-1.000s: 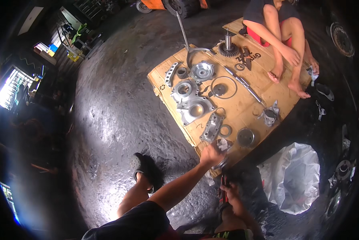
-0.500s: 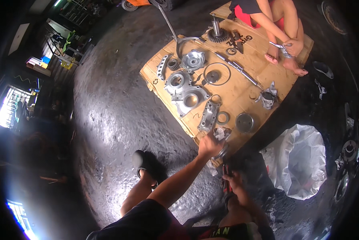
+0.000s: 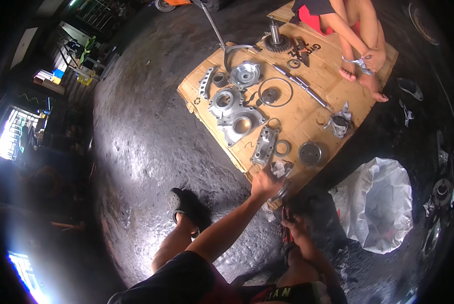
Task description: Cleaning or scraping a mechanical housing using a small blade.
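Observation:
My left hand [image 3: 265,184] is closed at the near corner of the cardboard sheet [image 3: 308,167], gripping a grey metal part [image 3: 283,191] that shows only partly beside the fingers. A crumpled white rag or paper [image 3: 278,168] shows just past the knuckles. Lower and to the right, my right hand [image 3: 299,228] wraps around a slim red-handled tool [image 3: 287,223], its jaws pointing up toward the metal part; its exact kind is hard to make out. Nearest to my left hand lie an oblong metal housing [image 3: 265,146], a dark ring [image 3: 282,148] and a round metal cup [image 3: 310,153].
Larger cast covers [image 3: 234,114], a ring gasket [image 3: 290,91], a long shaft [image 3: 303,87] and a gear on a shaft [image 3: 276,43] cover the cardboard. Another person's hands [image 3: 372,61] hold a cloth at the far right. A white sack [image 3: 384,213] stands at right.
The view has shifted very slightly. Both my hands keep nearly the same place and grip. The other person's hands and cloth have shifted a little.

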Tool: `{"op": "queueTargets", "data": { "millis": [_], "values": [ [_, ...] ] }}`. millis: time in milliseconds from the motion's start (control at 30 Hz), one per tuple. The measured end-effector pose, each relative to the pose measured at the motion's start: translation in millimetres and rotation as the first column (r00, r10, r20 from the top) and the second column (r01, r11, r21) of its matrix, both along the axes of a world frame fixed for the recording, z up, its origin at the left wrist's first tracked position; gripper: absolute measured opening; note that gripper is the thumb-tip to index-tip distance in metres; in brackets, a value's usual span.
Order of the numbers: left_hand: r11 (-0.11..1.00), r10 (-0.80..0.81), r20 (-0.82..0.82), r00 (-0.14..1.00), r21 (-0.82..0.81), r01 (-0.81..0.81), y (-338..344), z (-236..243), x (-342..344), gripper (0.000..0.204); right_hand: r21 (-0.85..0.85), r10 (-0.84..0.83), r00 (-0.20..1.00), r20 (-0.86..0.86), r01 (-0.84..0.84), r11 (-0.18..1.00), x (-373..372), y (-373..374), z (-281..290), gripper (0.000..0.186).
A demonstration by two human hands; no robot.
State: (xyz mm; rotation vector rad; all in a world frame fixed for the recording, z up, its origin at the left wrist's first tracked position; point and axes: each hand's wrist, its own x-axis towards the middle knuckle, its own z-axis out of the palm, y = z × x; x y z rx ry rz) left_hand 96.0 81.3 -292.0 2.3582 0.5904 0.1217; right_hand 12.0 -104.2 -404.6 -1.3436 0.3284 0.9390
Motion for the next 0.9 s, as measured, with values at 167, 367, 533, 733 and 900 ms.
{"op": "queueTargets", "data": {
  "millis": [167,367,533,733,900],
  "values": [
    [1.000,0.006,-0.058,0.998,0.014,-0.005,-2,2,-2,0.042,0.016,-0.020,0.998,-0.055,0.021,1.000,-2,-1,2,0.014],
    [1.000,0.002,-0.038,0.999,-0.010,-0.003,-2,3,-6,0.042,0.042,-0.008,0.997,-0.082,0.011,0.999,-5,-3,6,0.014],
    [1.000,0.025,-0.022,0.999,-0.007,-0.025,4,-6,-15,0.039,-0.013,-0.021,1.000,-0.014,0.021,1.000,-17,3,0,0.018],
    [0.993,0.099,-0.185,0.978,-0.049,-0.110,-1,7,10,0.039,-0.011,-0.011,1.000,0.024,0.011,1.000,-11,-15,-14,0.021],
    [0.996,-0.049,0.337,0.940,-0.057,0.072,29,-32,10,0.022,-0.116,-0.049,0.992,-0.115,0.036,0.993,4,-9,7,0.050]
  ]
}}
